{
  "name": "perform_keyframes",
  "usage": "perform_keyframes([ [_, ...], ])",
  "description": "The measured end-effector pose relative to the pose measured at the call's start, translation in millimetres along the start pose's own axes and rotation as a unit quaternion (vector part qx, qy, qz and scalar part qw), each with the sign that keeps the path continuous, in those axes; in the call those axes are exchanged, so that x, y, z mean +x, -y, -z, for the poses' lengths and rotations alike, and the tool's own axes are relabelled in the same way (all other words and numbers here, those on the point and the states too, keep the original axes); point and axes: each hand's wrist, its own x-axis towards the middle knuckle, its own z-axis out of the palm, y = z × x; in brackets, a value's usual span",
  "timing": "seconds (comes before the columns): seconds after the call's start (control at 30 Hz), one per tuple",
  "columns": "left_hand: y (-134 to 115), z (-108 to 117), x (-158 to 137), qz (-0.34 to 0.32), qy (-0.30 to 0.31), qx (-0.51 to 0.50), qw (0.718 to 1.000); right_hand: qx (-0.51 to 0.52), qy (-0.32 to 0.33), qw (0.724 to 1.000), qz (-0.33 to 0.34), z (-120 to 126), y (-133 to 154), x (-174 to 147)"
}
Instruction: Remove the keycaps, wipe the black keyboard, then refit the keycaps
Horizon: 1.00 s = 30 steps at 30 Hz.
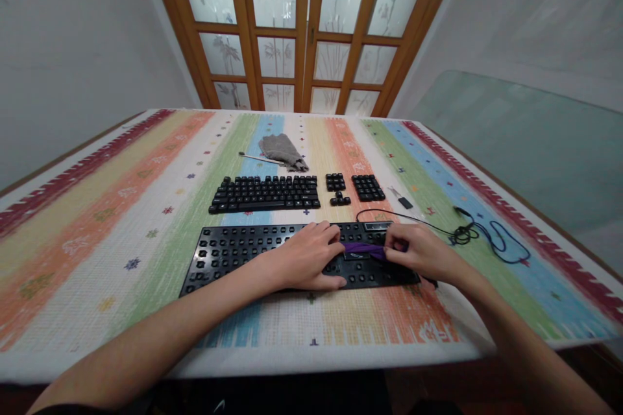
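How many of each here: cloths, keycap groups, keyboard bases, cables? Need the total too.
Cloths: 2 (purple cloth, grey cloth)
Keycap groups: 4 (main block, nav block, arrows, numpad)
Keyboard bases: 1 (base)
Cables: 1 (cable)
Total: 8

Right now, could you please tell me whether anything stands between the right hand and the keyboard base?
Yes, the purple cloth: the right hand grips it over the right part of the keyboard base. Nothing else visible stands between them; whether the hand also touches the base is hidden.
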Motion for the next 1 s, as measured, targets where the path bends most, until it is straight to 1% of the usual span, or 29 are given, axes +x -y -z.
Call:
perform_keyframes([
  [0.27, 2, 2, 4, 0.010, -0.001, -0.014, 1.000, 0.000, 0.003, 1.000, -0.010, -1, -2, 0],
  [0.63, 3, -2, 6, 0.011, -0.006, -0.020, 1.000, 0.051, 0.017, 0.998, -0.024, -9, -5, 0],
  [1.0, 4, -3, 11, 0.010, -0.008, -0.032, 0.999, 0.077, -0.006, 0.997, -0.026, -11, -5, -2],
])
